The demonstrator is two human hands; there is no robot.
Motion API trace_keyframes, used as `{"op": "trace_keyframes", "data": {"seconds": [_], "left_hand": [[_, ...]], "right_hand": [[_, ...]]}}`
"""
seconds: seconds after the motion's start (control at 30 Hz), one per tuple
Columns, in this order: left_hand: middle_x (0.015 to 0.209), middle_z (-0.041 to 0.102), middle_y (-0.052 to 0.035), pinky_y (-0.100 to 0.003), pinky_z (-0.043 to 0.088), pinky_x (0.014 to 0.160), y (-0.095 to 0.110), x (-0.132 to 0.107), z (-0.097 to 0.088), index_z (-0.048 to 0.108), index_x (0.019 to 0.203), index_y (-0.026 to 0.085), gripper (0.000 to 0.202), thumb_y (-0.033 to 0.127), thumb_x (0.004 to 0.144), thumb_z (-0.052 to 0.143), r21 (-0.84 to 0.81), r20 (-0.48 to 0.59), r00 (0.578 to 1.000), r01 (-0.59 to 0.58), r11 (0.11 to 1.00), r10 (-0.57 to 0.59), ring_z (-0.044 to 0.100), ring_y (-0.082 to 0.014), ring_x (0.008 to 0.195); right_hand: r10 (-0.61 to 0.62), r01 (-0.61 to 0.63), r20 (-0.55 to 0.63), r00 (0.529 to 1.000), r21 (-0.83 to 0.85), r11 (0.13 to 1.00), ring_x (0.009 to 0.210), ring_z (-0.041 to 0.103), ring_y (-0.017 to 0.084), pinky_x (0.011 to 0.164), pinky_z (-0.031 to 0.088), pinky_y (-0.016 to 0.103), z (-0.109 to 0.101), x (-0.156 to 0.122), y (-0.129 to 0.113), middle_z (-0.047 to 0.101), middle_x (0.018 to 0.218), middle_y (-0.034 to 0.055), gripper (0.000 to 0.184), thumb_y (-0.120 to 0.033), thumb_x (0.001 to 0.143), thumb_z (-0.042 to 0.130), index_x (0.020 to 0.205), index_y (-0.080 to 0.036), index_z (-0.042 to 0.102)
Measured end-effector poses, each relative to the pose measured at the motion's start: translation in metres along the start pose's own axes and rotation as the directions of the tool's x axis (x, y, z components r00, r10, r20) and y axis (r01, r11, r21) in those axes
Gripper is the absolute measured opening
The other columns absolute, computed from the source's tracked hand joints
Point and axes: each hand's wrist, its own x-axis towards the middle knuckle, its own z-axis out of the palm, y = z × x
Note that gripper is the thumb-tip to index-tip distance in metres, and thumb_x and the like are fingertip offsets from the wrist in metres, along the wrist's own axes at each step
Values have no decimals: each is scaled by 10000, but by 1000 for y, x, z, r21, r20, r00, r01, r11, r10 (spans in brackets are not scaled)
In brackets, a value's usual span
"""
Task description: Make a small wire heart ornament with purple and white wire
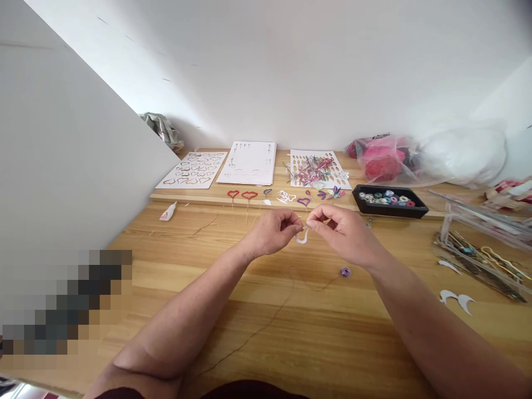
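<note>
A small white U-shaped strip [302,239] sits between the left hand [279,228] and the right hand [343,230], equally near both, its bend toward the wearer and its ends pointing away. Each grip is pinched narrow on one end. Fingers hide those ends. Beyond, on the pale wooden bench [353,338], a thin dark thread [270,321] runs faintly near a small purple spool [345,272].

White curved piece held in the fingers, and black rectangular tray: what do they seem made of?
White curved piece: probably matte card or paper, looking thin and flat. Black rectangular tray: likely plastic, dull finish, with smooth, even walls.
</note>
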Motion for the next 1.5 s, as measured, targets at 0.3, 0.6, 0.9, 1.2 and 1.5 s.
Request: {"op": "trace_keyframes", "data": {"seconds": [0.3, 0.6, 0.9, 1.2, 1.5], "left_hand": [[630, 524, 22, -234, 312, 544, 2, 2, -2, 621, 769, 130, 262, 388, 805, 654, -193, -73, 997, 19, 981, -33, 407, -86, 564], [631, 525, 28, -230, 319, 545, 5, 1, -1, 633, 781, 124, 215, 335, 816, 651, -199, -101, 994, 13, 980, -34, 404, -81, 564], [594, 493, 38, -228, 296, 520, 3, 1, -1, 630, 775, 132, 216, 344, 818, 646, -146, -71, 997, 9, 989, -20, 376, -78, 533], [614, 547, 20, -222, 318, 530, -2, 0, 0, 646, 752, 147, 139, 273, 805, 620, 40, 30, 997, -67, 997, 66, 417, -92, 555], [567, 447, 41, -220, 263, 498, -1, 1, -3, 634, 751, 133, 249, 376, 804, 656, -147, 33, 999, 13, 989, -8, 347, -76, 528]], "right_hand": [[92, -93, 14, 996, 280, 956, 745, 608, 169, 672, 474, 298, 6, 5, 15, 706, 868, 41, 289, -436, 826, 711, 995, -201, 712], [128, -104, -46, 991, 343, 934, 619, 532, 128, 589, 416, 278, 15, 5, 10, 664, 741, 20, 246, -426, 841, 686, 854, -181, 692], [61, -38, -93, 994, 231, 972, 598, 474, 122, 556, 369, 270, 12, 4, 11, 598, 696, -2, 182, -358, 857, 643, 784, -192, 664], [30, -32, 21, 999, 74, 997, 585, 478, 123, 534, 352, 263, 4, 1, 4, 587, 648, -10, 167, -304, 843, 621, 715, -197, 641], [141, -163, 90, 986, 333, 929, 575, 458, 110, 533, 352, 260, 7, 4, 14, 638, 700, 17, 286, -458, 852, 655, 812, -175, 666]]}}
